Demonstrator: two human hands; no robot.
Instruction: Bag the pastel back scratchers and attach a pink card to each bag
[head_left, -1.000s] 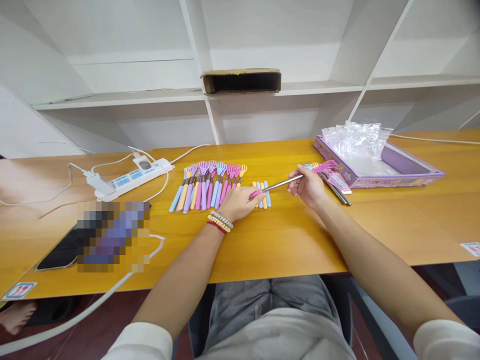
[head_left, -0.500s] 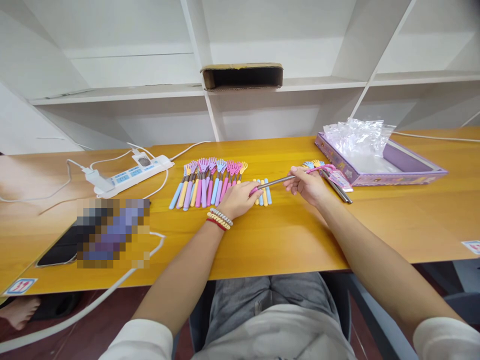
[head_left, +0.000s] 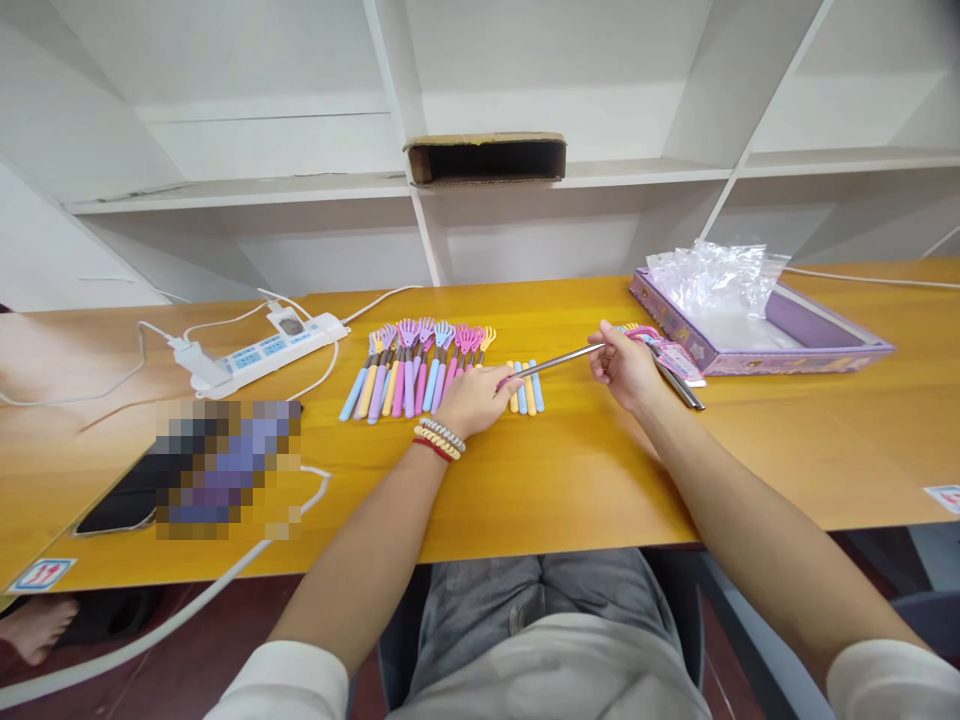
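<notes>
The rod (head_left: 562, 360) spans from the left hand (head_left: 476, 402), closed around one end, to the right hand (head_left: 624, 366), pinching the other, presumably for steadiness, while scratchers (head_left: 409, 388) lie side by side leftward, apparently grouped apart from the handles (head_left: 536, 395).

The left hand (head_left: 474, 402) hides the metal rod's (head_left: 562, 358) left end — mostly.
</notes>
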